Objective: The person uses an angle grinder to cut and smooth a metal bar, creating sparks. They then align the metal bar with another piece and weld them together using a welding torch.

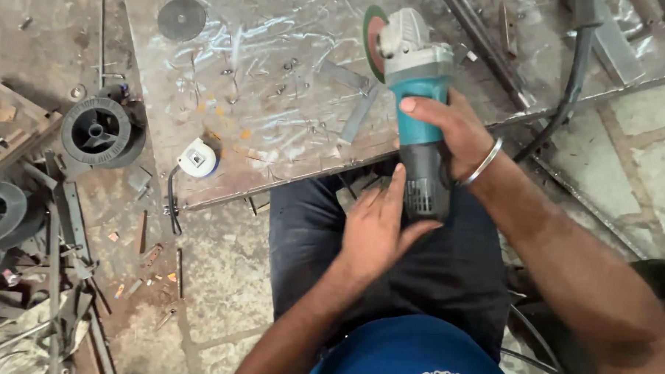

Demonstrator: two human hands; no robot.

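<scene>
The right hand point(452, 128) grips the teal angle grinder point(417, 87) over the steel surface point(277, 96), the left hand point(379, 225) open against its rear end, disc raised, flat strips point(354, 99) apparently uncut.

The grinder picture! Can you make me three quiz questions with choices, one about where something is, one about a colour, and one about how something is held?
1. Where does the round tape measure lie?
A. on the metal sheet, near its front edge
B. on the person's lap
C. inside the black spool

2. What colour is the grinder's middle body?
A. red
B. teal
C. yellow

3. How is the grinder held?
A. it lies alone on the floor
B. left hand only
C. right hand wrapped around it, left hand against its rear end

Answers: 1 A, the tape measure sits on the sheet's corner. 2 B, teal shows above the right hand. 3 C, both hands touch it.
</scene>
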